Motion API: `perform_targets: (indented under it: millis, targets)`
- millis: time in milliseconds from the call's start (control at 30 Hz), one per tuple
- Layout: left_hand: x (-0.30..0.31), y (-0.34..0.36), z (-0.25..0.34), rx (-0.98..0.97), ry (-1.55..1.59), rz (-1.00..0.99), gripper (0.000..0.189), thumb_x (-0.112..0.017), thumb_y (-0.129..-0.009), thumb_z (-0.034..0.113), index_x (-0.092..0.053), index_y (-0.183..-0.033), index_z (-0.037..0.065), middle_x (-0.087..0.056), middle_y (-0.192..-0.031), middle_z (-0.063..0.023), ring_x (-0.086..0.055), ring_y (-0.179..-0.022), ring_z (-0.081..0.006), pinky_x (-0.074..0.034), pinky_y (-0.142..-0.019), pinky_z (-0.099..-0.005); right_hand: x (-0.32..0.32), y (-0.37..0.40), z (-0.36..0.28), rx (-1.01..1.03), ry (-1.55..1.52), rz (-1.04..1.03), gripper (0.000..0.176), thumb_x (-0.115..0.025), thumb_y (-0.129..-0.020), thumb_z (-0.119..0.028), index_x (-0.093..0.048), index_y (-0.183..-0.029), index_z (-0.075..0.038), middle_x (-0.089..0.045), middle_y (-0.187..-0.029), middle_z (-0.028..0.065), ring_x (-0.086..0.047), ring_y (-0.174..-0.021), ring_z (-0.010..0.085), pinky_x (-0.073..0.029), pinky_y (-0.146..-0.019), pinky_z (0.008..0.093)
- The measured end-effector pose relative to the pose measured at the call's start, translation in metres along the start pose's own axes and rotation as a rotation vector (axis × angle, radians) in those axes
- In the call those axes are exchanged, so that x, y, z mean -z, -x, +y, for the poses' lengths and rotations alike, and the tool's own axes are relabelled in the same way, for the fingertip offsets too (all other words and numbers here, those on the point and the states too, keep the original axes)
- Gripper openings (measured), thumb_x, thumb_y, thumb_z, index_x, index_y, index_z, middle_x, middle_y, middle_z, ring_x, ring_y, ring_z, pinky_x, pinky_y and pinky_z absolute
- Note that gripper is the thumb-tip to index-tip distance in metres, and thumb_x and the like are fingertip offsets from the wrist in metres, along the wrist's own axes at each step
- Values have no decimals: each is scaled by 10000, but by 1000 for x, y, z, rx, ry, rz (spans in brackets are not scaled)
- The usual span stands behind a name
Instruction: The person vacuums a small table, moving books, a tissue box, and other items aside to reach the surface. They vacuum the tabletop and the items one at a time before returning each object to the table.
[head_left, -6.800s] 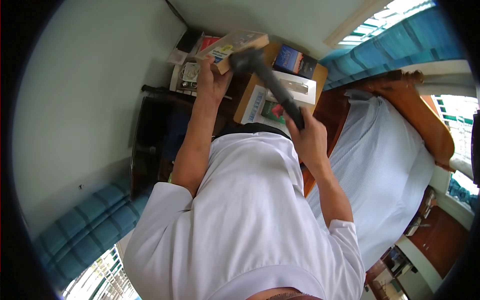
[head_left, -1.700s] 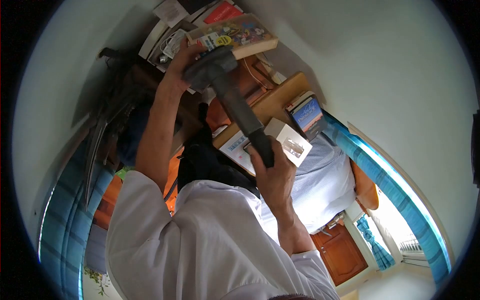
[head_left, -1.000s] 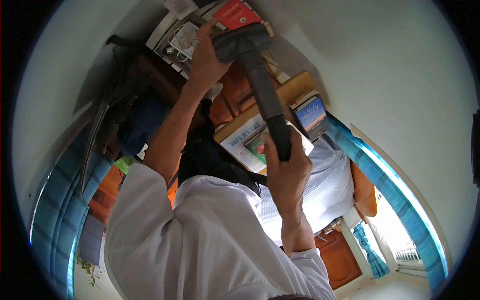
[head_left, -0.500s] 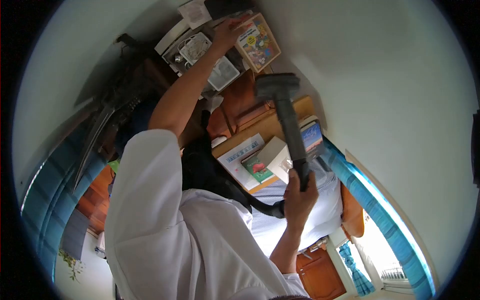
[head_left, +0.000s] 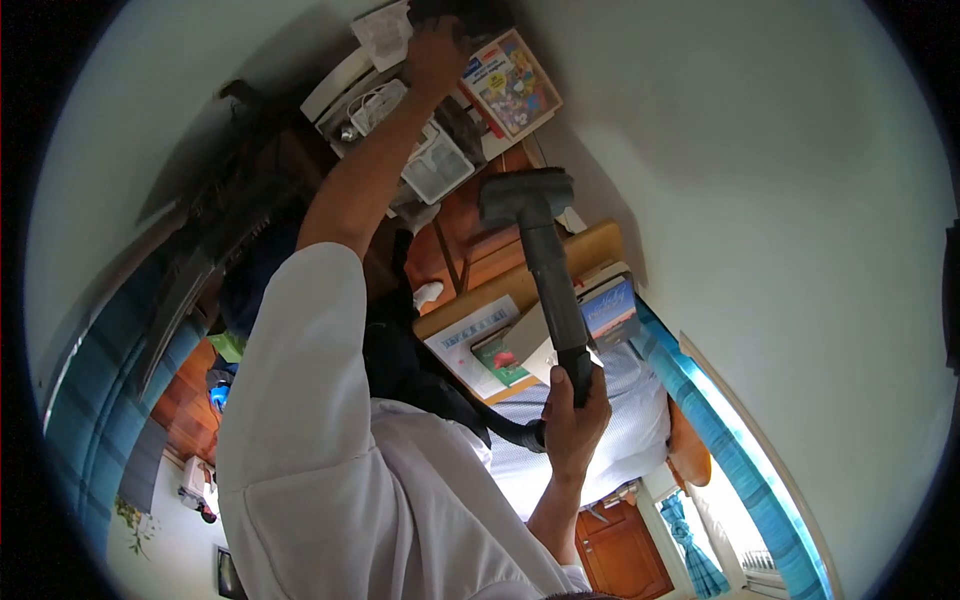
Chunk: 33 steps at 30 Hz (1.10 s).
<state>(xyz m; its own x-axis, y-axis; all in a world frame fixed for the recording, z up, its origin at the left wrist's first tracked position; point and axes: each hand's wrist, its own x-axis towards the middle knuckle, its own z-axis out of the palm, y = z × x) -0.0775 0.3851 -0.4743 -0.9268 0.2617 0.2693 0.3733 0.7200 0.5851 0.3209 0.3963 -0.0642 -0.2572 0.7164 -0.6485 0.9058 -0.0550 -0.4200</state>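
Observation:
My right hand [head_left: 577,420] is wrapped around the black handle of a vacuum cleaner wand [head_left: 556,295]. The wand points upward, and its wide floor nozzle [head_left: 527,197] is raised in the air near the wall. A black hose [head_left: 515,432] runs from the handle back toward my body. My left arm reaches away to the top of the view, where my left hand [head_left: 437,58] is at a dark object [head_left: 485,15] in shadow; its fingers are too dark to make out. Close beside that hand lies a colourful picture book [head_left: 512,85] in a shallow wooden box.
White plastic bins [head_left: 438,170] with cables sit below my left forearm. A wooden board [head_left: 600,240] carries a green book [head_left: 505,358], a blue book [head_left: 608,305] and a printed sheet [head_left: 478,335]. Blue curtains [head_left: 715,395] hang at the right; a striped bedcover [head_left: 640,400] lies beneath.
My left hand has moved off the picture book to the dark object beside it. My right hand and the wand have shifted slightly left and down in view.

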Motion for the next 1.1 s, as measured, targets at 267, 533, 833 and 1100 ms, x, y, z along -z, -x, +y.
perform_targets:
  millis: [267,533,833,1100]
  targets:
    - [45,-35,-29,-189,-376,-270,606,-667,-993,422,-570,-1330,-72,-568,-1384,-217,-495,-1335,-373,-404,-1125,-534,-10,0,3,121,13,-4,270,-703,-995,-293,-610,-967,-41,-557,-582,-13,-535,-510,62,-410,-469,242]
    - [6,33,14,157,14,-545,443,-663,-988,377,-624,-1255,25,-690,-1168,-196,-654,-1131,-373,-545,-904,-508,-21,2,-4,100,37,-60,281,-728,-974,-288,-646,-1041,-28,-620,-660,29,-567,-593,83,-443,-550,263]
    - [-22,65,13,198,369,-413,391,-660,-1004,317,-642,-1329,100,-700,-1189,-229,-661,-1096,-410,-541,-902,-531,-18,19,-3,64,39,-79,345,-757,-931,-244,-672,-1162,-2,-677,-729,72,-590,-651,107,-483,-615,291]
    - [-31,57,-2,137,-21,-305,244,-661,-955,248,-730,-1142,107,-744,-886,-180,-732,-837,-329,-592,-763,-492,-23,17,19,154,74,-49,330,-694,-985,-305,-641,-1101,0,-578,-591,18,-549,-508,98,-418,-474,280]
